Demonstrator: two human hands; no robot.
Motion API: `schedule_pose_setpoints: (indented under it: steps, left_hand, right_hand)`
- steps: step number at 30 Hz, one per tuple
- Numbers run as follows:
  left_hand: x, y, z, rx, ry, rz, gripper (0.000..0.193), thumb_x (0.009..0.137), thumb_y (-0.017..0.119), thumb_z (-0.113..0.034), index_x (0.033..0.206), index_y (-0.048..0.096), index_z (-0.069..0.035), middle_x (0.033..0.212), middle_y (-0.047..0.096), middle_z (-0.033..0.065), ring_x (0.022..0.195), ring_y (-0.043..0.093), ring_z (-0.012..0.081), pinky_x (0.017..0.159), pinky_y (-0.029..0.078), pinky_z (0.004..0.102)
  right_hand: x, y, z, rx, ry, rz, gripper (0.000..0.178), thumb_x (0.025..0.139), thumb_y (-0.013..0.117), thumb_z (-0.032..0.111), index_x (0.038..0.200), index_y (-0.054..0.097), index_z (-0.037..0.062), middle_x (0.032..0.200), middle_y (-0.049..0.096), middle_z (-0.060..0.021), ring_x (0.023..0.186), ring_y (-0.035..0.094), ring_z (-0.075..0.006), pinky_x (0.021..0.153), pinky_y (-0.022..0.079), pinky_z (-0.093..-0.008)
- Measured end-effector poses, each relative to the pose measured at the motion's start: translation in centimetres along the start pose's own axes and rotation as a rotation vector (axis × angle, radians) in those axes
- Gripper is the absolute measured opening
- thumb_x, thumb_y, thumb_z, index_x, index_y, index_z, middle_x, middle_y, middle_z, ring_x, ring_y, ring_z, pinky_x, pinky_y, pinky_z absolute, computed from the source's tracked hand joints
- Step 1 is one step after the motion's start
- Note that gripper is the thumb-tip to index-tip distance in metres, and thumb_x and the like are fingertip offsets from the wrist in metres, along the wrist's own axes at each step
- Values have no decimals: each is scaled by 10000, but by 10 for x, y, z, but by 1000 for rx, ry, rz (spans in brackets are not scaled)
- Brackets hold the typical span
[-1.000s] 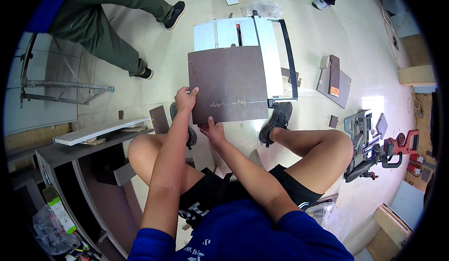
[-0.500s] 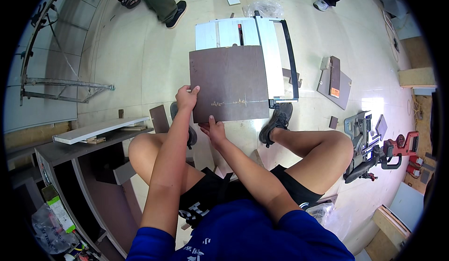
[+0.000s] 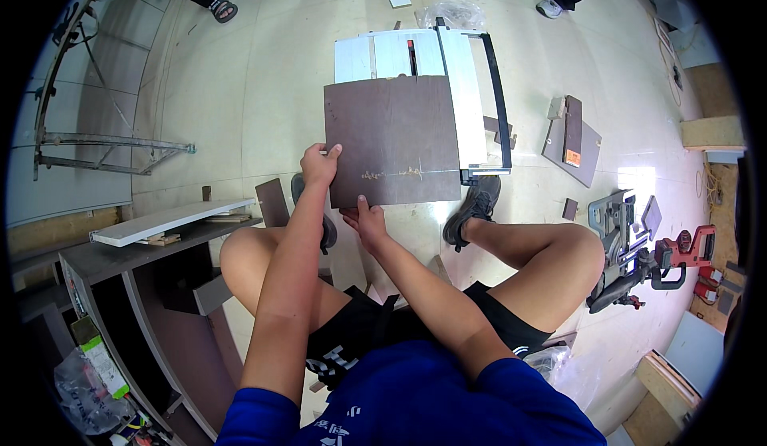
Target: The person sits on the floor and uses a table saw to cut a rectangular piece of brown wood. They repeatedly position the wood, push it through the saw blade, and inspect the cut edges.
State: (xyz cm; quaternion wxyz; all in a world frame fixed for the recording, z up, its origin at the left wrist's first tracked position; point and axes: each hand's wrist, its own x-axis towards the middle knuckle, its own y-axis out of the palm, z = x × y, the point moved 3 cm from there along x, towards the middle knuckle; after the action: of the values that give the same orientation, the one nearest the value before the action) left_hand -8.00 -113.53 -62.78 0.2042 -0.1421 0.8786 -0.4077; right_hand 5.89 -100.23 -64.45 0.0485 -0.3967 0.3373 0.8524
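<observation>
A brown square board (image 3: pixel 391 138) lies flat on a table saw (image 3: pixel 459 94), its right side near the saw's fence. Ahead of the board's far edge, the saw's red-marked blade slot (image 3: pixel 411 56) shows in the pale top. My left hand (image 3: pixel 319 165) grips the board's left edge, thumb on top and fingers beneath. At the near edge my right hand (image 3: pixel 367 222) holds the board from below, its thumb against the edge. A chalky line and rough, chipped marks cross the board's near part.
At the right stands a red-and-grey power saw (image 3: pixel 671 254). Loose offcuts (image 3: pixel 575 142) lie between it and the table saw. A dark cabinet (image 3: pixel 120 278) with a white panel (image 3: pixel 172 222) is at my left. Other people's feet (image 3: pixel 547 6) show at the far side.
The board has shifted very slightly away from me, both hands still on it. At the far left, a person in green trousers has stepped back, mostly out of view.
</observation>
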Motion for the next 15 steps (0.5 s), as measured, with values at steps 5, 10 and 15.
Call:
schedule_pose_setpoints:
  steps: [5,10,15]
  left_hand:
    - [-1,-4,-4,-5,5,4,423,834,777,-367,1035,707,-2,848,730,179,734,711,278,645,557,392]
    - [-5,-9,-13,-2,-62,34,433,832,774,-375,1041,705,-2,843,727,189,752,712,283,682,559,399]
    - [-11,-7,-16,3,25,-4,484,824,777,-388,1075,697,17,912,726,213,841,715,304,782,552,399]
  right_hand:
    - [1,1,0,-2,-2,12,488,1061,427,331,1163,494,-142,1141,638,-265,1088,657,-336,958,541,-415]
    - [4,0,-1,-8,6,0,491,1061,426,339,1163,505,-135,1141,642,-254,1079,660,-326,948,543,-411]
    - [4,-17,2,-279,97,-6,407,1013,523,344,1080,611,-48,1023,693,-207,947,703,-324,816,577,-430]
